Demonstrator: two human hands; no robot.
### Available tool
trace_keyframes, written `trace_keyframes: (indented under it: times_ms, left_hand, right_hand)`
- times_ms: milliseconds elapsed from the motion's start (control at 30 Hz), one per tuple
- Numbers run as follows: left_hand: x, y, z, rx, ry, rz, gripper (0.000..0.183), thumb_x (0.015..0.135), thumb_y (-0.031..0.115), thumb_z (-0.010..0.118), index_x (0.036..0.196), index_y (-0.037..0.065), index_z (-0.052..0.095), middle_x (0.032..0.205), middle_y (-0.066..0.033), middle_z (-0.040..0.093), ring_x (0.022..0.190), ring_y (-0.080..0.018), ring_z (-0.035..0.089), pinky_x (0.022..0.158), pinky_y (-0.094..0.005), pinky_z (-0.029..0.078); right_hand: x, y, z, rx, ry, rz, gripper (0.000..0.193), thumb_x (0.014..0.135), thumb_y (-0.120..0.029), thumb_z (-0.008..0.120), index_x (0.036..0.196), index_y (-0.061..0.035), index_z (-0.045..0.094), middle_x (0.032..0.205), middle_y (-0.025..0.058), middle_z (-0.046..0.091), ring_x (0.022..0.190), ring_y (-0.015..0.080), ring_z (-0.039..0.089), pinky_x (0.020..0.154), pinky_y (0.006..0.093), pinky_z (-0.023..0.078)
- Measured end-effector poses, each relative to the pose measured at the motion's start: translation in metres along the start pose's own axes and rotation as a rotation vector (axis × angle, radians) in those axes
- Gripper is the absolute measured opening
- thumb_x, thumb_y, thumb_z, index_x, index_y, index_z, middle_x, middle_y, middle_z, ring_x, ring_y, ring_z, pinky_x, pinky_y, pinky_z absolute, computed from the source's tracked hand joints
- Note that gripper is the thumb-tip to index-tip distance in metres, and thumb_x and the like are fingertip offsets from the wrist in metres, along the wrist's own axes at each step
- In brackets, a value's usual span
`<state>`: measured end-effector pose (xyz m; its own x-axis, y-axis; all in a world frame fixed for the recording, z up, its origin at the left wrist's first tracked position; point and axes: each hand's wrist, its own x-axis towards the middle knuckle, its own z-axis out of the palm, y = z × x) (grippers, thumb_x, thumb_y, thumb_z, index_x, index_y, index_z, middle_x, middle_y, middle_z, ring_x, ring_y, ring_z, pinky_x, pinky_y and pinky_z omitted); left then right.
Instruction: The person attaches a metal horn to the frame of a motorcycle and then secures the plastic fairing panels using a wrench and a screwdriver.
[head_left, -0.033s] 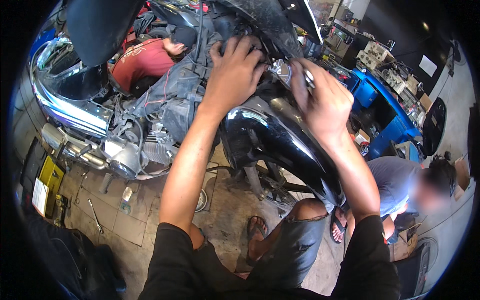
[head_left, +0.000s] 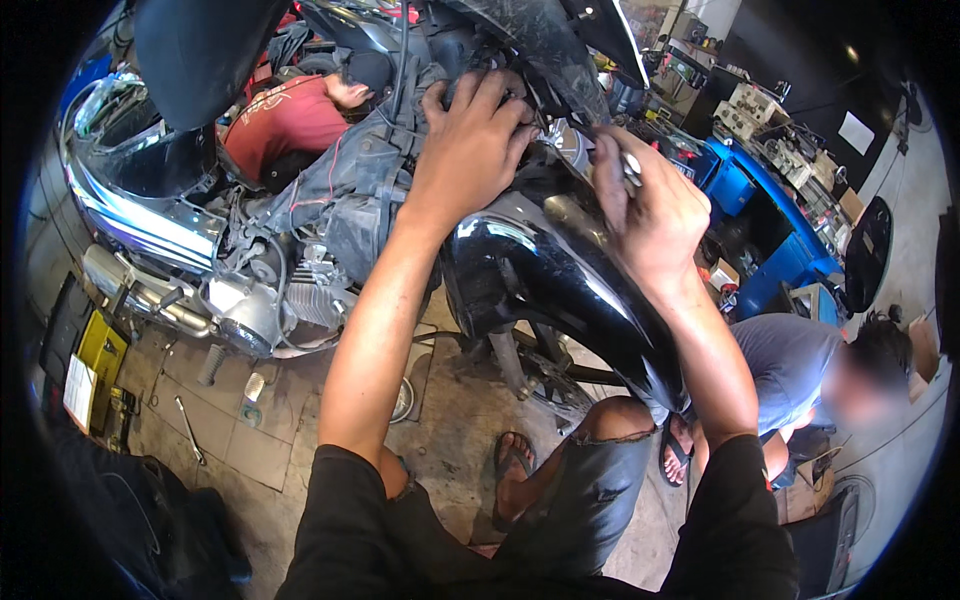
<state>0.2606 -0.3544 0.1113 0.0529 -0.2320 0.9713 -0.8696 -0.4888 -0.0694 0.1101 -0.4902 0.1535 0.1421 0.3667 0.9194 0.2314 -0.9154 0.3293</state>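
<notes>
A partly stripped motorcycle (head_left: pixel 385 185) stands before me, with its glossy black front fender (head_left: pixel 545 255) under my hands. At the front frame area, my left hand (head_left: pixel 470 130) lies over dark parts, its fingers bent round something that they hide. My right hand (head_left: pixel 655 205), to the right above the fender, is closed round a shiny metal tool (head_left: pixel 630 165). Only a silver end of that tool shows between the fingers, so its exact kind is unclear. Dark body panels (head_left: pixel 530 45) hang just beyond both hands.
Beyond the motorcycle a person in a red shirt (head_left: pixel 285 120) bends down. Another person in grey (head_left: pixel 785 365) crouches at the right. A blue cabinet (head_left: pixel 785 240) bears parts behind. On the floor lie a wrench (head_left: pixel 190 430) and a yellow-black case (head_left: pixel 100 350).
My right hand has shifted slightly right and down with the metal tool in it. The left hand keeps its place.
</notes>
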Motion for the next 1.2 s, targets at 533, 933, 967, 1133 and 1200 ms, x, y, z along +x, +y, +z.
trace_keyframes:
  times_ms: [533, 933, 967, 1133, 1200]
  left_hand:
    - [-0.001, -0.002, 0.000, -0.029, 0.028, -0.008, 0.025, 0.085, 0.029, 0.070, 0.097, 0.007, 0.067, 0.123, -0.0099, 0.057, 0.120, -0.0320, 0.049, 0.103, -0.0584, 0.029]
    - [-0.002, -0.002, 0.003, -0.031, 0.011, -0.011, 0.026, 0.084, 0.029, 0.072, 0.099, 0.008, 0.069, 0.125, -0.0113, 0.057, 0.123, -0.0337, 0.047, 0.104, -0.0579, 0.027]
    - [-0.003, -0.003, 0.001, -0.028, 0.002, -0.017, 0.027, 0.084, 0.029, 0.072, 0.099, 0.008, 0.069, 0.125, -0.0115, 0.056, 0.123, -0.0339, 0.047, 0.104, -0.0577, 0.027]
    - [-0.001, -0.003, 0.002, -0.003, 0.014, -0.013, 0.029, 0.081, 0.026, 0.073, 0.102, 0.007, 0.068, 0.127, -0.0117, 0.056, 0.125, -0.0335, 0.046, 0.105, -0.0579, 0.028]
    - [0.000, -0.002, -0.001, -0.006, 0.026, -0.002, 0.027, 0.081, 0.025, 0.073, 0.099, 0.006, 0.068, 0.126, -0.0093, 0.057, 0.124, -0.0305, 0.048, 0.104, -0.0600, 0.029]
  right_hand:
    - [-0.041, 0.012, -0.001, 0.029, -0.057, 0.163, 0.022, 0.083, -0.011, 0.082, 0.085, -0.0034, 0.061, 0.072, 0.0116, 0.069, 0.057, 0.0196, 0.067, 0.053, 0.0303, 0.051]
    - [-0.043, -0.003, -0.014, 0.180, -0.344, 0.308, 0.022, 0.084, -0.007, 0.077, 0.085, -0.0018, 0.055, 0.072, 0.0137, 0.065, 0.059, 0.0301, 0.064, 0.056, 0.0387, 0.051]
    - [-0.037, -0.009, -0.014, 0.152, -0.344, 0.255, 0.023, 0.086, -0.010, 0.075, 0.085, -0.0024, 0.053, 0.070, 0.0155, 0.064, 0.058, 0.0322, 0.063, 0.055, 0.0407, 0.051]
    - [0.010, -0.023, -0.017, 0.083, -0.429, 0.129, 0.024, 0.088, -0.013, 0.069, 0.086, -0.0021, 0.048, 0.065, 0.0208, 0.062, 0.061, 0.0388, 0.066, 0.055, 0.0452, 0.052]
    - [0.030, -0.025, -0.014, 0.094, -0.418, 0.113, 0.023, 0.088, -0.013, 0.068, 0.088, -0.0011, 0.049, 0.067, 0.0222, 0.063, 0.064, 0.0406, 0.067, 0.055, 0.0463, 0.053]
